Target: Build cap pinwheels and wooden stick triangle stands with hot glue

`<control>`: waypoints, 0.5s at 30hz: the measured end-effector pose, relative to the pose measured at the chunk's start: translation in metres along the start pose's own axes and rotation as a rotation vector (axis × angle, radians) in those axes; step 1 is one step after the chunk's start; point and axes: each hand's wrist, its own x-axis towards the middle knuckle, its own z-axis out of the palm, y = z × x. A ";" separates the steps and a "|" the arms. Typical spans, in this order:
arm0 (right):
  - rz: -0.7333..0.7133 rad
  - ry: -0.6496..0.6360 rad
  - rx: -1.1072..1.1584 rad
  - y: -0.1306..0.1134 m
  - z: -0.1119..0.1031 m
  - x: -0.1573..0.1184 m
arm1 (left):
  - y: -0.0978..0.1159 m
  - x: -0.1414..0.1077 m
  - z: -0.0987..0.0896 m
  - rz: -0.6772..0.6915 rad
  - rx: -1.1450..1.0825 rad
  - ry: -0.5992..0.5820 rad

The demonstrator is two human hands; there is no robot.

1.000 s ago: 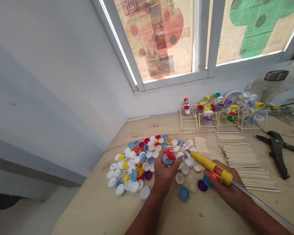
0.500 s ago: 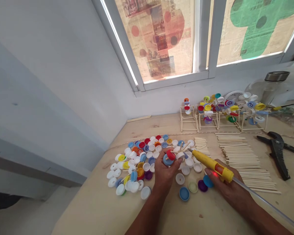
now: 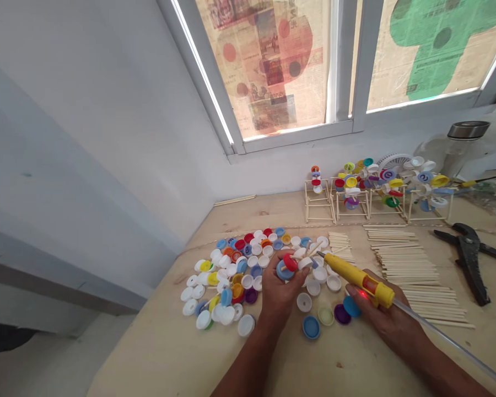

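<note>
My left hand (image 3: 280,295) is closed around a small wheel of bottle caps and sticks (image 3: 290,262), with red, blue and white caps showing. Some of its sticks point up and to the right. In my right hand (image 3: 386,311) is a yellow glue gun (image 3: 357,277), with a clear glue stick (image 3: 446,336) running out of its back end. A red light glows by the thumb. The gun's nozzle points left, close to the wheel's sticks; whether it touches them I cannot tell. Loose bottle caps (image 3: 227,315) lie around my left hand.
Thin wooden sticks (image 3: 409,264) lie in rows on the wooden table (image 3: 149,353), with black-handled pliers (image 3: 469,262) to their right. Stick frames carrying cap wheels (image 3: 351,198) stand along the wall. Behind them are a small white fan (image 3: 393,161) and a clear bottle (image 3: 458,151).
The cap wheel in my left hand has turned or shifted very slightly. My right hand and the glue gun stay almost where they were.
</note>
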 end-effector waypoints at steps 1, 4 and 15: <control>0.012 -0.016 -0.002 0.000 0.000 0.000 | -0.001 0.000 0.000 0.003 -0.003 0.006; 0.062 -0.054 -0.020 -0.001 -0.001 -0.001 | -0.003 0.001 0.000 0.017 -0.008 0.013; 0.028 -0.030 -0.042 0.002 0.000 0.000 | 0.004 0.000 -0.002 -0.013 0.015 -0.027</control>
